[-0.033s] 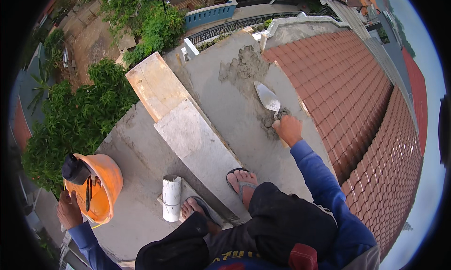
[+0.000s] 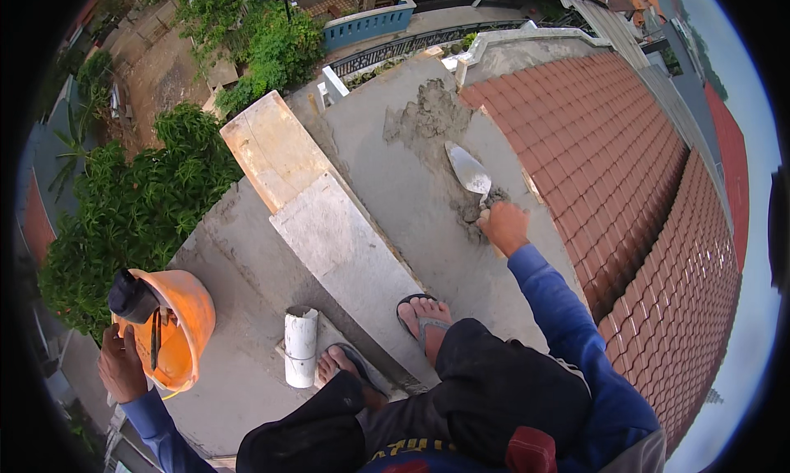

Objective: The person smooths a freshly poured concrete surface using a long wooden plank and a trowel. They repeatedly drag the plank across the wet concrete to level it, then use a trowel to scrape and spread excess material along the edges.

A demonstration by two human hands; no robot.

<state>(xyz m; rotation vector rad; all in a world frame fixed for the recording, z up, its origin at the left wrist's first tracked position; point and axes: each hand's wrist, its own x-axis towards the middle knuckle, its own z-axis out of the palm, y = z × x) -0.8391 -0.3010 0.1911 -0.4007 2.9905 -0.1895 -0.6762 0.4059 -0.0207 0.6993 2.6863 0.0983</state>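
Observation:
My right hand [image 2: 505, 228] is closed round the handle of a pointed trowel [image 2: 467, 169]. The trowel's pale metal blade points away from me, close to a small lump of wet mortar [image 2: 473, 222] on the grey slab. Farther off lies a larger rough heap of mortar [image 2: 432, 111]. At the left, my left hand [image 2: 121, 366] is beside the near-left rim of an orange bucket [image 2: 197, 296], fingers apart and stretched upward. Whether it touches the rim I cannot tell. A black object [image 2: 132, 299] and a dark-handled tool [image 2: 155, 341] rest in the bucket.
Long boards [image 2: 329, 226] run across the grey slab [image 2: 387, 173], one under my right sandalled foot. A white cylinder [image 2: 300, 350] bound with wire stands by my left foot. Brown roof tiles [image 2: 576, 127] border the right side; green trees [image 2: 140, 201] lie beyond the left edge.
My left hand has shifted very slightly upward along the bucket's side. My right hand and the trowel are practically where they were.

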